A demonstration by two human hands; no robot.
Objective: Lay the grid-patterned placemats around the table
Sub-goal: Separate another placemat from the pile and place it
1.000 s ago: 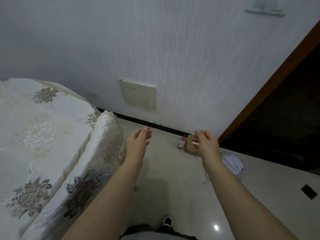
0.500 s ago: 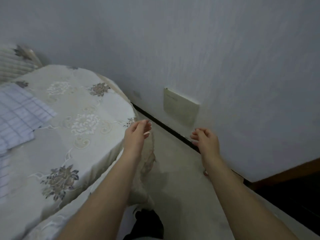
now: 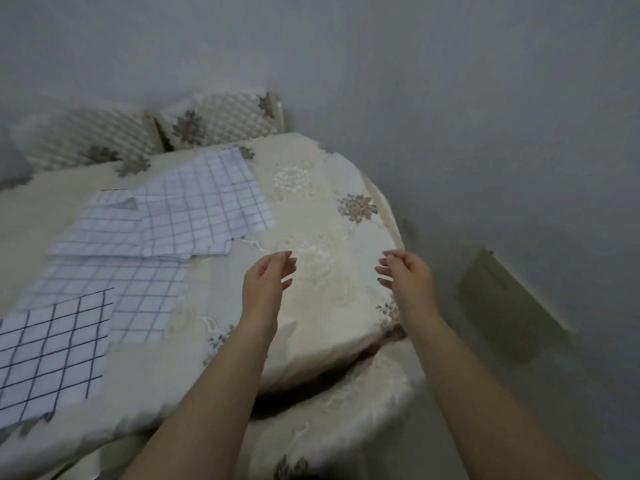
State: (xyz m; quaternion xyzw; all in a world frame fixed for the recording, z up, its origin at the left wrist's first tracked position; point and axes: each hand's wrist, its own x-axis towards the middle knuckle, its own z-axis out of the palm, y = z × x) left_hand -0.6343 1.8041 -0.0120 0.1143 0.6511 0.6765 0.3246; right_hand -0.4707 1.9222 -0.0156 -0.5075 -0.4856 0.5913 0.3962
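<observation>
Turning back from the wall brings the grid-patterned placemats point(image 3: 204, 206) into view, overlapping at the left of the bench point(image 3: 311, 202); left hand point(image 3: 268, 284) and right hand point(image 3: 408, 277) hover empty, fingers loosely curled, so spreading likely comes next.

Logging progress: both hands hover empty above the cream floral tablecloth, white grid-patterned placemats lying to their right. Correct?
No: the head view shows the white grid-patterned placemats lying to the left of the empty left hand and right hand, which hover above the cream floral tablecloth.
</observation>
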